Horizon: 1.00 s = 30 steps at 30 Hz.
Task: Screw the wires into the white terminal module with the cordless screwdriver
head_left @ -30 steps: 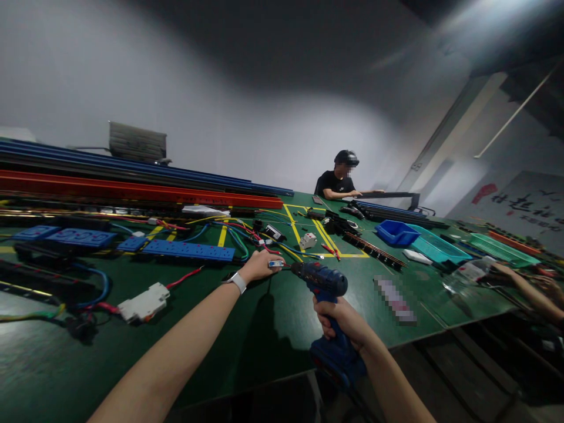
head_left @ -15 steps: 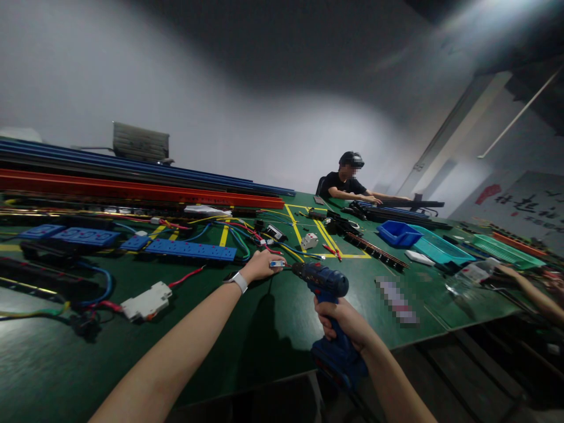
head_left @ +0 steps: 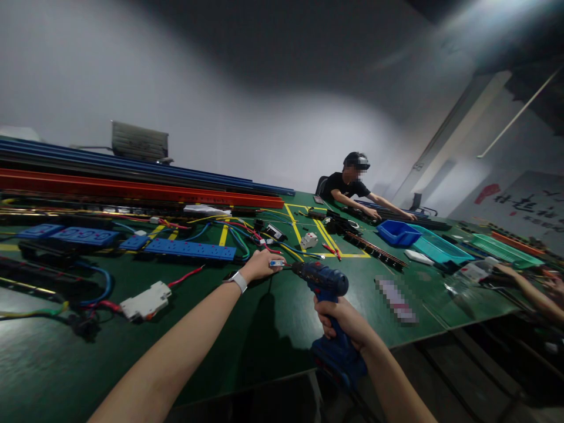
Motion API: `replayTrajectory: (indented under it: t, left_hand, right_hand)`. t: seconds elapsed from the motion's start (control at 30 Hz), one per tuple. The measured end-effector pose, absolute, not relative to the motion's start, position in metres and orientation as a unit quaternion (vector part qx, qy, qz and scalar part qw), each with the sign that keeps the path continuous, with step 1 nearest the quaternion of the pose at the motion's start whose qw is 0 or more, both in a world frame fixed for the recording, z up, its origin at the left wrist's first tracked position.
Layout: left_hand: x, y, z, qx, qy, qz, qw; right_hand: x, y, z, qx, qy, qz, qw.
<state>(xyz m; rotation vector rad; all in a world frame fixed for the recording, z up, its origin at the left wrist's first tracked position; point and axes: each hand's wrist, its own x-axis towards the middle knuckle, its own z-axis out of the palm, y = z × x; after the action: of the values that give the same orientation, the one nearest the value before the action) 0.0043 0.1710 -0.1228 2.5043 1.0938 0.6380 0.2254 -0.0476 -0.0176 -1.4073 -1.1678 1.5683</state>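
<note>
My right hand (head_left: 344, 320) is wrapped round the grip of a blue cordless drill (head_left: 325, 283), whose bit points left at a small blue-and-white part (head_left: 277, 264). My left hand (head_left: 259, 265), with a white watch on its wrist, pinches that small part just above the green table (head_left: 273, 329). Red and blue wires run from the part toward the back of the table.
Blue power strips (head_left: 189, 249), a white breaker (head_left: 145, 301) and loose wires lie at the left. Long red and blue rails (head_left: 132, 191) line the back. Blue and teal bins (head_left: 396, 232) stand at the right. A seated person (head_left: 352, 185) works at the far end; another person's arm (head_left: 529, 291) reaches in from the right.
My hands and the drill have stayed in place. The seated person at the far end has put down the long black rail and stretched both arms out across the table.
</note>
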Motion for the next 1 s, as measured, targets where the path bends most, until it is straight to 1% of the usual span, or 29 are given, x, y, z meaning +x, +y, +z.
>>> replayTrajectory:
  t: [1.0]
  left_hand:
    - [0.004,0.173,-0.127,0.88,0.379,0.231,0.168]
  right_hand:
    - [0.236,-0.042,-0.026,-0.523,-0.453,0.636,0.342]
